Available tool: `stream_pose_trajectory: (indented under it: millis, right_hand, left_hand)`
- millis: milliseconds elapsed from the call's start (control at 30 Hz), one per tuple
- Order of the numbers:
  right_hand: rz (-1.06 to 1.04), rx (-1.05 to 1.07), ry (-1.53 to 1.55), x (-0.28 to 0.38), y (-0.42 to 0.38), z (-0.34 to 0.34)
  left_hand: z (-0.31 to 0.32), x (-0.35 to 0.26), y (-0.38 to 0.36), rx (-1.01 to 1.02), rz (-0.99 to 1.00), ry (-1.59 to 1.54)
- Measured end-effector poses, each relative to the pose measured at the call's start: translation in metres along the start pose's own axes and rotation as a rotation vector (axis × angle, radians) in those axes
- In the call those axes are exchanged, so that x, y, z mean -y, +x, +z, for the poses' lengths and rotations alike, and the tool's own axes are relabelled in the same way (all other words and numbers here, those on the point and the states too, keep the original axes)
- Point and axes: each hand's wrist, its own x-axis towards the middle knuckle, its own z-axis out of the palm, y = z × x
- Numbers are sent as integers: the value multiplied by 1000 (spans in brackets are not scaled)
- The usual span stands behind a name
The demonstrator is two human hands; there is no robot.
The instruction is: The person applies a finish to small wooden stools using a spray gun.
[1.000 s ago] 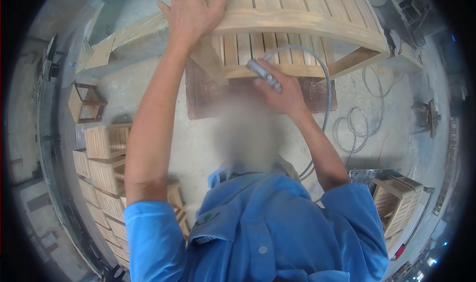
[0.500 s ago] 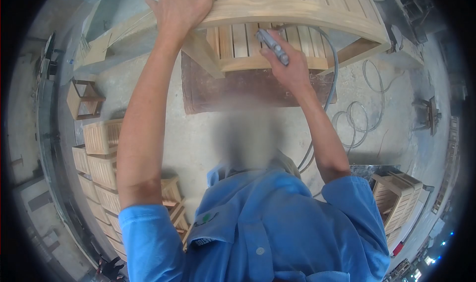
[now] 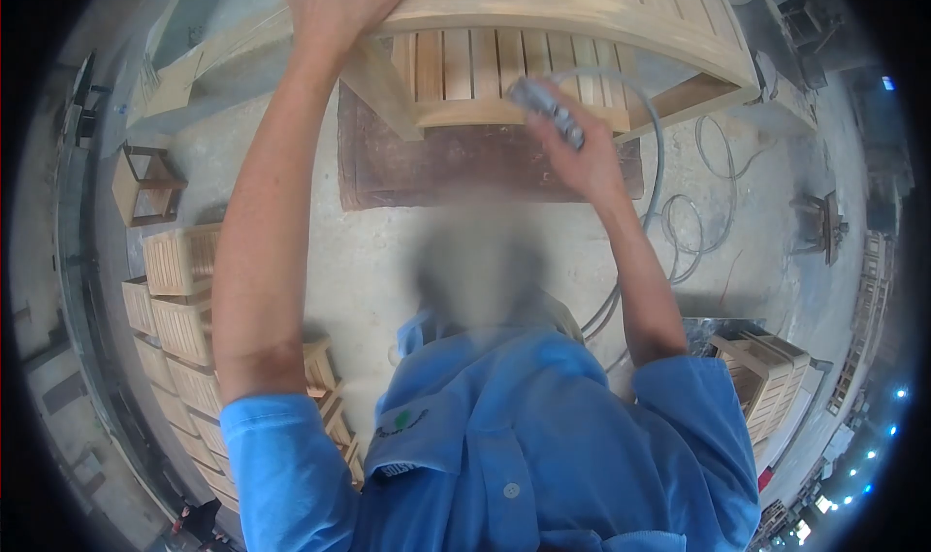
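A slatted wooden piece of furniture [image 3: 572,7], pale and unfinished, stands at the top of the view. My left hand [image 3: 347,7] lies on its left corner, thumb spread away; the fingertips are cut off by the top edge. In my right hand [image 3: 584,162] is a grey metal air tool [image 3: 549,112], slightly blurred, held in front of the lower slats [image 3: 485,65]. A grey hose [image 3: 658,164] loops from the tool's far end down along my right side. Beneath the furniture is a worn brown platform [image 3: 436,169].
Stacked slatted wooden pieces [image 3: 184,331] line the left, with a small wooden frame [image 3: 147,185] beyond them. More slatted pieces [image 3: 766,377] stand at the lower right. Coils of hose [image 3: 693,237] lie on the concrete floor [image 3: 359,271].
My right hand and the air tool have moved slightly right and down, away from the slats. My left hand has shifted up and a little left in view, still on the corner.
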Motion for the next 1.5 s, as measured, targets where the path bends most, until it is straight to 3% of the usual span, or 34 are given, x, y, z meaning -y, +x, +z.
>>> stream_pose_trajectory:
  millis: [167,467,667,767,867,967,1067,1167,1367,1467,1500]
  right_hand:
    - [-46,-80,-34,-20,37,-13]
    - [210,197,30,-2,-38,-25]
    - [61,-42,12,-7,28,-20]
    - [-99,-45,-76,-21,31,-24]
    - [17,33,-130,-6,-4,-43]
    - [-27,54,-66,-15,-39,-56]
    - [-34,40,-70,-20,-52,-70]
    - [95,-30,-50,-15,-36,-85]
    - [153,-117,-60,-19,3,-90]
    - [-47,-198,-199,-40,9,-83]
    - [-22,-157,-217,-43,3,-85]
  left_hand:
    - [5,-12,-5,-5,-31,-2]
    - [0,-2,-7,6,-65,22]
    - [5,4,-13,-12,-86,26]
    - [3,-8,-15,-26,-92,51]
    - [-1,-25,-13,-7,-88,35]
    - [14,-21,-2,-76,-17,5]
    - [3,-39,-3,-10,-53,-6]
    - [4,-37,-6,-33,-75,34]
    - [7,-32,-7,-31,-116,33]
    - [10,-31,-8,-21,-157,42]
    - [12,-30,-10,-41,-158,36]
